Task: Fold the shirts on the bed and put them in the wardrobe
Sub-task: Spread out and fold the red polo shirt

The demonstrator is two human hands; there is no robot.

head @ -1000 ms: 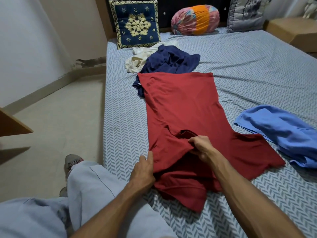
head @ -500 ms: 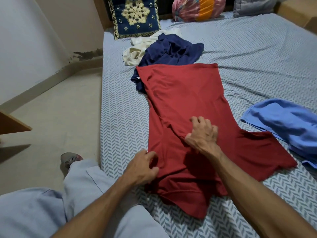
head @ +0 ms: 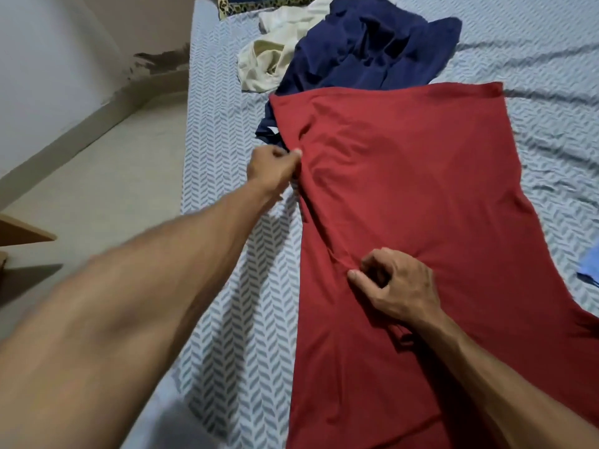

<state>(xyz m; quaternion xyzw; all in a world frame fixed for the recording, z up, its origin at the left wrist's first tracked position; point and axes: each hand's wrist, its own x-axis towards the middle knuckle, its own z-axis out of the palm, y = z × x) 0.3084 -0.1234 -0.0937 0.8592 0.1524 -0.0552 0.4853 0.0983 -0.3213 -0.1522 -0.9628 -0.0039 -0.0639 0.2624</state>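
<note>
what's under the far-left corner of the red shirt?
The red cotton shirt overlaps the crumpled navy blue shirt; a navy edge shows beside the left hand pinching the red hem. Elsewhere, the grey chevron-patterned bedsheet. How far navy extends underneath is hidden.

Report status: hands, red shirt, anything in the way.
Left hand pinches red shirt at its left edge. Right hand pinches a fold mid-shirt. Shirt flat, partly folded. Navy shirt under its far edge.
</note>
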